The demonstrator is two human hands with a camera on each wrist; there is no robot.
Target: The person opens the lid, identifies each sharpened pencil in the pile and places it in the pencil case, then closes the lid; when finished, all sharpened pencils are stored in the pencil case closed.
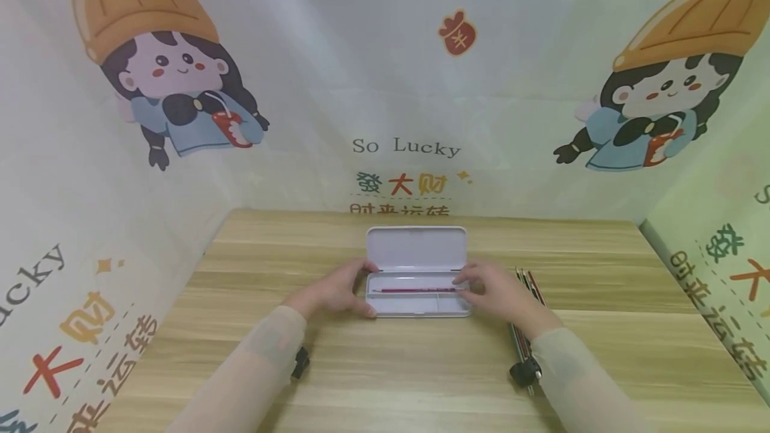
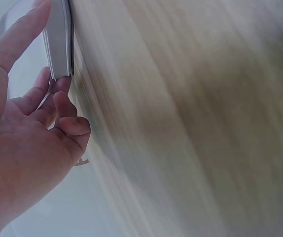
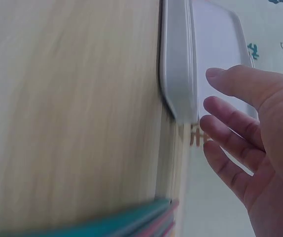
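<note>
A white pencil case (image 1: 416, 315) lies open on the table, its lid (image 1: 416, 246) raised at the back. One red pencil (image 1: 415, 291) lies lengthwise inside it. My left hand (image 1: 339, 289) grips the case's left end, thumb at the front corner and fingers toward the back. Over the right end is my right hand (image 1: 496, 293), its fingertips by the pencil's right end. In the right wrist view, the thumb and the loosely bent fingers of this hand (image 3: 260, 133) are spread apart, with nothing visible between them.
A bundle of pencils (image 1: 519, 339) lies on the wooden table (image 1: 415, 379), partly under my right forearm and wrist camera. Low dividers (image 1: 438, 302) split the case's inside. A printed cloth (image 1: 409, 85) hangs behind the table and at both sides.
</note>
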